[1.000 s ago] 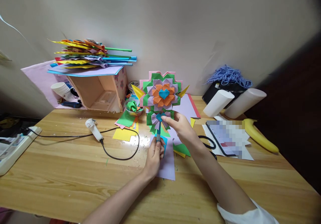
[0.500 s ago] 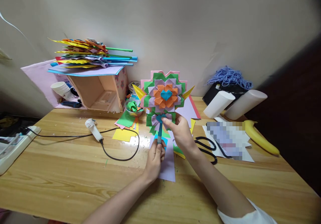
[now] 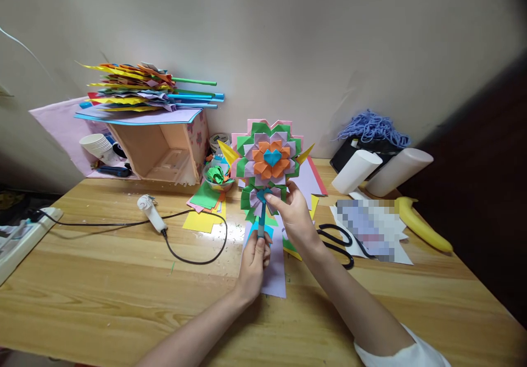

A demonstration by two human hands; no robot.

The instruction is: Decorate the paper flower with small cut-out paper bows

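Note:
An upright paper flower (image 3: 272,136) faces me above the desk, layered in pink, green, lilac and orange round a blue heart. Yellow pointed pieces stick out on both sides, and a smaller green and lilac rosette sits below the bloom. My left hand (image 3: 254,263) is closed round the lower end of its blue stem. My right hand (image 3: 296,210) pinches the small rosette, thumb on its blue centre, other fingers hidden behind. Beneath both hands lies a lilac paper sheet (image 3: 275,279).
Left of the hands lie a corded white glue gun (image 3: 152,213) and yellow paper (image 3: 200,221). Scissors (image 3: 337,241), white rolls (image 3: 357,170) and a banana (image 3: 424,227) lie to the right. Behind stand a box (image 3: 160,147) topped with folded paper pieces and a bowl of scraps (image 3: 218,175).
The camera view has shifted slightly. Both hands keep the same hold on the paper flower, which has turned very little.

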